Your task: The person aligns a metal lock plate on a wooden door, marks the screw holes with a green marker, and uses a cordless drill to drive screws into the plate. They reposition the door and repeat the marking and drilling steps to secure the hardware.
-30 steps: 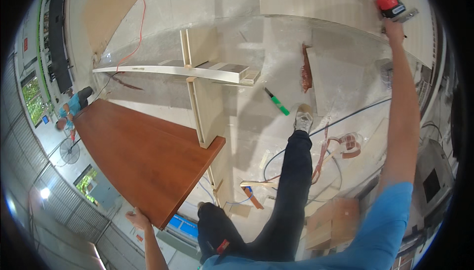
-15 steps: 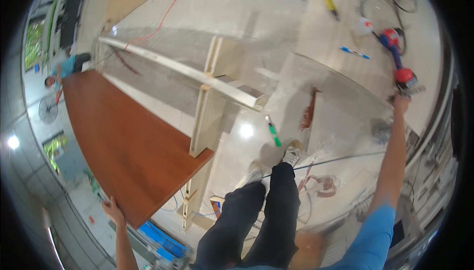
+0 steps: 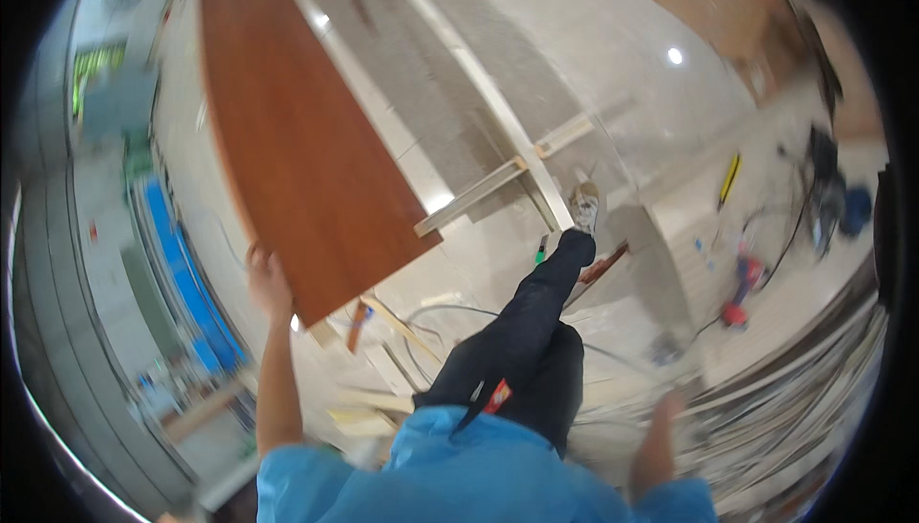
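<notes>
My left hand (image 3: 270, 282) grips the near left edge of a long reddish-brown wood panel (image 3: 297, 140), its thumb side against the edge. The panel rests over a pale wooden frame, and one crosspiece (image 3: 474, 196) meets its right edge. My right hand (image 3: 667, 410) hangs low at my right side, away from the panel, smeared by motion; no tool shows in it. A red and dark-blue power tool (image 3: 741, 295) lies on a pale board farther right.
A long pale beam (image 3: 479, 78) runs past my foot. On the floor lie a green-handled tool (image 3: 541, 251) and hoses. A yellow tool (image 3: 729, 180) lies to the right, above stacked thin strips (image 3: 795, 399). Blue machinery (image 3: 177, 255) stands at the left.
My right hand has let go of the power tool and drawn back toward my body. My view has turned and my feet have stepped. My left hand stays on the panel's edge.
</notes>
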Demonstrator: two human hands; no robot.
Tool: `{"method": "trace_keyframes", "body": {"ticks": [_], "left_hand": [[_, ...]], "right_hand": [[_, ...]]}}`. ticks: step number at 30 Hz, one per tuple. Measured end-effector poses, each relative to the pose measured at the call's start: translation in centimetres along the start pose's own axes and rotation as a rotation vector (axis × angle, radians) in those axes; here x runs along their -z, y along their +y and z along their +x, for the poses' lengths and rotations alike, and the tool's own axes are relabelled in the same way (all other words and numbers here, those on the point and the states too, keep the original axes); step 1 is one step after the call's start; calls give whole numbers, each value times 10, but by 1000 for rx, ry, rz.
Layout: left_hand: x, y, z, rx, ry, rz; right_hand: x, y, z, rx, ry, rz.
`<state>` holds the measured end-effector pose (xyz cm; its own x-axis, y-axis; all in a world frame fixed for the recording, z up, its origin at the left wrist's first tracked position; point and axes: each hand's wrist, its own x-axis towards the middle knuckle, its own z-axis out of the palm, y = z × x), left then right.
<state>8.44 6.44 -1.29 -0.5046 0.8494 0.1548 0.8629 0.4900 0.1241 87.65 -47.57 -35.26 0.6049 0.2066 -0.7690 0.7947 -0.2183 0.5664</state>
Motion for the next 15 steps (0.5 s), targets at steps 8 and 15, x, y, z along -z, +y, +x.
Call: {"method": "trace_keyframes", "body": {"ticks": [8, 15], "left_hand": [[8, 19, -15, 466, -128, 162], [28, 99, -75, 831, -338, 1]], "right_hand": [[279, 42, -95, 426, 94, 742], [588, 75, -68, 473, 448, 1147]]}}
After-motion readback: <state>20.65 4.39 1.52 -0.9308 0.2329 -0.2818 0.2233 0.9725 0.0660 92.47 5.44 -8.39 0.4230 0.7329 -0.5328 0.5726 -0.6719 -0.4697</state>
